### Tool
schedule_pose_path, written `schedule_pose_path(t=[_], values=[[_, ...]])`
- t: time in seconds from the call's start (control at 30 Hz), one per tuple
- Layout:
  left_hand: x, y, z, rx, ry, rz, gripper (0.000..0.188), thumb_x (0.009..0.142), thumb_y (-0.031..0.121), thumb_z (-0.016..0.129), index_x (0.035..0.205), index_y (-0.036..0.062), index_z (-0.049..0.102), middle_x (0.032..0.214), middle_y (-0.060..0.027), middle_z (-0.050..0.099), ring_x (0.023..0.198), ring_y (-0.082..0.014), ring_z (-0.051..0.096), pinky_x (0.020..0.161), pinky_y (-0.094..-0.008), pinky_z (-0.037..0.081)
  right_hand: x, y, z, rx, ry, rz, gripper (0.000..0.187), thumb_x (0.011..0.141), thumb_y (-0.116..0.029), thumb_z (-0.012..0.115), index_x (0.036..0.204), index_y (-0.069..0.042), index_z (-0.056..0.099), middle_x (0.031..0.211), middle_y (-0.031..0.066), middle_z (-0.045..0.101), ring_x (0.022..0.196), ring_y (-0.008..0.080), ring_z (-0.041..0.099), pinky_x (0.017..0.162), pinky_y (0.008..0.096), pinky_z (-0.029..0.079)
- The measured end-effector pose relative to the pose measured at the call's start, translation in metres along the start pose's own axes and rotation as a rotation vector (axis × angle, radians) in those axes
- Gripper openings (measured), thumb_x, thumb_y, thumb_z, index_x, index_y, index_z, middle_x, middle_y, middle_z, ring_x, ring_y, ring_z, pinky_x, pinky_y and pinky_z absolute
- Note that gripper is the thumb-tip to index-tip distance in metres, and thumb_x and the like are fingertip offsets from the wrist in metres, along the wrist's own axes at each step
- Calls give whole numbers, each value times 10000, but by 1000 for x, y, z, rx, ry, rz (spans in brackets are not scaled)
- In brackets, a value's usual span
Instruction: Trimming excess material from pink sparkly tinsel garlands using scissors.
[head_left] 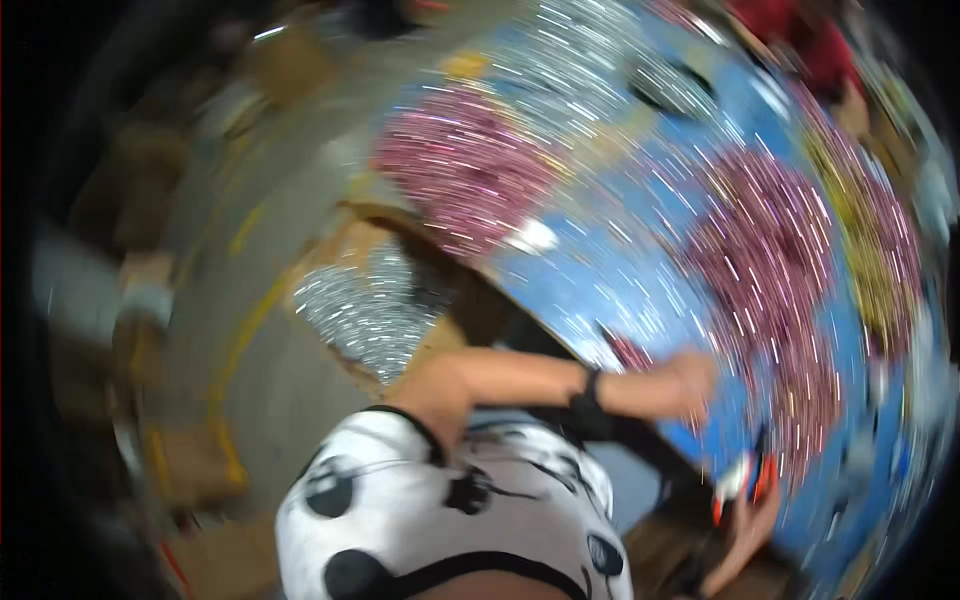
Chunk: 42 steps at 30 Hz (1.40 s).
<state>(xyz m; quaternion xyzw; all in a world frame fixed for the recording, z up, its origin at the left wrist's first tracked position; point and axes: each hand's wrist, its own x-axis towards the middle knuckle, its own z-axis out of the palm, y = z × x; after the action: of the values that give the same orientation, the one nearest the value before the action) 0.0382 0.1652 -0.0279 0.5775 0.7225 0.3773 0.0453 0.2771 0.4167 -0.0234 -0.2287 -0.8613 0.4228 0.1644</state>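
The whole view is smeared by motion. My left hand [680, 385] is over the blue tabletop [570, 290], its arm crossing in front of me with a black band at the wrist. Its fingers are too blurred to read. Just beyond it lies a small dark pinkish bundle [628, 350]. Lower right, my right hand [752, 520] is closed around an orange, white and black object [745, 480] whose kind I cannot make out. A large heap of shiny pink pieces [765, 250] spreads beyond both hands.
Another pink heap [465, 165] and silvery pieces [575, 70] cover the far table. An open cardboard box [345, 240] holds a shiny silver heap [365, 310] at its left edge. A person in red [815, 45] is at the far right. Yellow lines [240, 340] mark the floor.
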Motion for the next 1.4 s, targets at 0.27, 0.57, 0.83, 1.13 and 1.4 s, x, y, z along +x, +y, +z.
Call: schedule_pose_path(t=[0.27,0.57,0.83,1.13,1.4], values=[[1,16,-36,28,30,-39,145,803,203,720,884,87,689,879,-68,575,870,-265,556,753,-389,408,-36,-97,2,-127,261,232,378,785,-96,755,1098,-20,557,959,49,595,888,145,584,786,302,479],[2,34,-28,25,-41,-46,114,832,165,692,901,79,663,878,-80,561,882,-270,540,779,-380,387,-87,-97,38,492,-146,423,632,792,-67,738,1352,-104,447,1013,26,572,850,122,581,744,272,504],[2,29,-36,-113,-73,-175,75,878,127,642,878,56,621,870,-74,581,863,-251,547,803,-363,382,-78,-118,46,201,-458,374,776,733,-173,784,1387,-48,384,1019,145,598,898,283,610,843,367,482],[-3,40,-43,-224,-17,-233,81,914,96,618,964,34,607,928,-84,636,899,-247,573,848,-345,429,-73,-147,59,45,-447,283,847,733,-230,825,1415,-32,364,1229,236,563,1115,402,568,928,427,458],[-6,47,-50,-266,-73,-241,85,914,100,624,971,37,611,922,-83,647,883,-257,571,818,-342,451,-74,-148,68,62,-331,156,792,730,-191,820,1393,-74,403,1166,200,620,1062,397,615,847,431,494]])
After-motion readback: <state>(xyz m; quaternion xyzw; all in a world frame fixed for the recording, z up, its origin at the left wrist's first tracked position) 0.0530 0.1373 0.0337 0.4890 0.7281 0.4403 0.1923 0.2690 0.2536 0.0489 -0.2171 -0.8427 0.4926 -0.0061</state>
